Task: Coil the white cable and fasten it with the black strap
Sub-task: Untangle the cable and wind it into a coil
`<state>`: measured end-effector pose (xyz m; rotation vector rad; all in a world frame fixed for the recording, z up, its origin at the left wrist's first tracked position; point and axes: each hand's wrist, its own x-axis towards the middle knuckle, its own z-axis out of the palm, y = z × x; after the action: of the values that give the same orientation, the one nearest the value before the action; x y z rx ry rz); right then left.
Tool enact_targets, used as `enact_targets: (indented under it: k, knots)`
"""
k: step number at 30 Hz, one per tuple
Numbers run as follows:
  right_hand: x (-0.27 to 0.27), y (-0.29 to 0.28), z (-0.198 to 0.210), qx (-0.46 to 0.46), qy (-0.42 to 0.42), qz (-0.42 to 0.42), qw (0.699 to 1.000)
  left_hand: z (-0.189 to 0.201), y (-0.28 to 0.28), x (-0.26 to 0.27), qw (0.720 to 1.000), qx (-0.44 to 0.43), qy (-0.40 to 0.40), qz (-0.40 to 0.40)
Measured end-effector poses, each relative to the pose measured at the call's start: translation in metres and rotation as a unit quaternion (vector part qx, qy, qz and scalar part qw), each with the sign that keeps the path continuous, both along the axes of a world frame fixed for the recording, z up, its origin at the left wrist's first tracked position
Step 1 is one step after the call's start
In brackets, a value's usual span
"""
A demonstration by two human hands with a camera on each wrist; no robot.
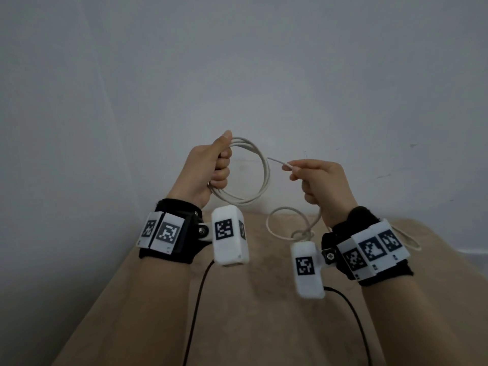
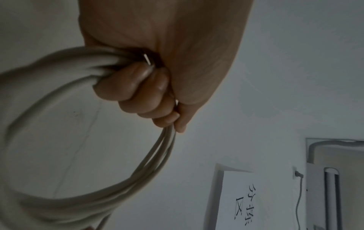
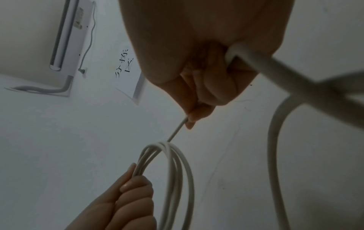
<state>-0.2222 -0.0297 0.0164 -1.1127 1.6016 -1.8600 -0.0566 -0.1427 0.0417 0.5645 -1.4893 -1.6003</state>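
Left hand (image 1: 211, 167) fisted around several loops of the white cable (image 1: 260, 178), held up over the bed (image 1: 237, 313). Right hand (image 1: 320, 186) pinching the loose run. Best fed across in matching loops, untwisted, slack untangled below. Black strap not in view.

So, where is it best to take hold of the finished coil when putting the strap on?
Judging from its pose, grip the coil on its free far arc, opposite the left hand, coming from the right. There the loops lie bunched and unobstructed.
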Motion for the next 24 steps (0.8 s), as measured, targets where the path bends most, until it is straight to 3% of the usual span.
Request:
enact_targets:
  k: [8,15,24]
  knots:
    - [0.018,-0.004,0.001,-0.039,0.009,0.030,0.999,0.007,0.007,-0.004,0.989,0.074,0.111,-0.056]
    - [0.019,-0.007,0.000,-0.073,-0.065,0.031,0.995,0.004,0.008,-0.008,0.995,0.048,0.056,-0.066]
    - [0.020,-0.001,0.002,-0.144,-0.028,-0.017,0.989,-0.002,0.008,-0.012,0.998,0.018,-0.014,-0.064]
